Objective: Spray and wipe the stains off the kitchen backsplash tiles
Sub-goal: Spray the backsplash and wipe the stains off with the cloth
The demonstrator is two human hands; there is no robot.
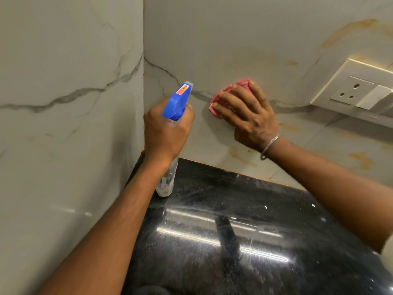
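The black bench (234, 241) lies closest, glossy and speckled with pale droplets. Above it the left hand (168, 133) is curled round the neck of a spray bottle (177, 102), whose blue trigger head aims at the backsplash tiles (212, 39) near the corner. Its clear body hangs just over the bench. The right hand (248, 116) lies flat with fingers spread, pressing a bunched pink cloth (221, 96) against the tile. Rust-orange stains (361, 158) remain to the right, some near the socket plate (357, 88). The main hazard is probably liquid reaching that socket if spraying or a wet cloth moves that way. A squeeze now could also wet the wiping fingers (231, 96), and runoff may streak down onto the bench.
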